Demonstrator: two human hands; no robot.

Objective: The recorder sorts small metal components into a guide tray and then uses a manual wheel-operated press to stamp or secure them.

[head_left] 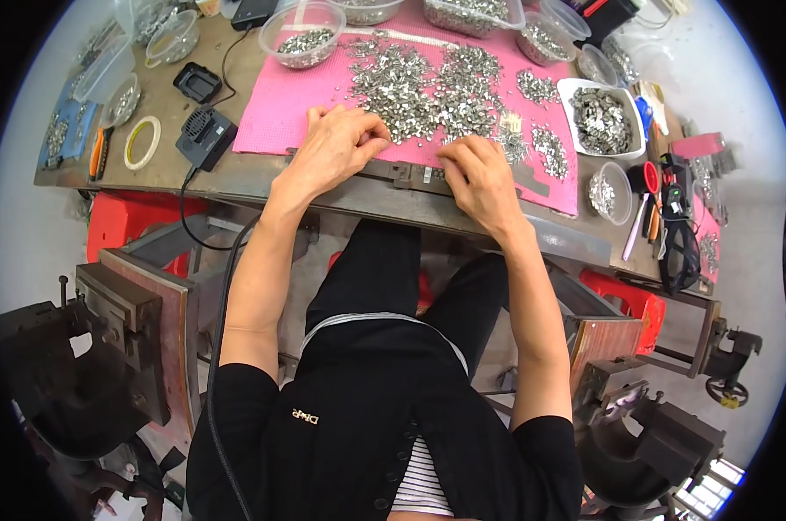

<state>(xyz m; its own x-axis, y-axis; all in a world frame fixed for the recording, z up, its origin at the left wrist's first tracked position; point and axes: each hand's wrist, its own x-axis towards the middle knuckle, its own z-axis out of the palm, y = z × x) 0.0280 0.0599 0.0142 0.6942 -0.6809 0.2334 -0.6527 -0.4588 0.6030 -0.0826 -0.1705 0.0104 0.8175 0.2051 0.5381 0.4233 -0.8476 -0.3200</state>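
Note:
My left hand [336,146] is over the near edge of a pink mat, its thumb and fingers pinched together. Whatever it may hold is too small to make out. To its right, my right hand [482,181] is also closed, fingertips drawn together close to a grey metal bar [419,177] along the bench's front edge. Its fingers hide anything between them. Just beyond both hands, many small shiny metal pieces [410,100] lie heaped on the pink mat [267,117]. Smaller piles [549,152] of similar pieces lie right of the main heap.
Clear plastic bowls [267,39] of metal parts line the back. A white tub [638,139] of parts stands at right, near a small clear bowl [626,204]. At left are a black charger-like device [206,137], its cable, and a tape roll [156,143]. Bench vises [137,343] flank me below.

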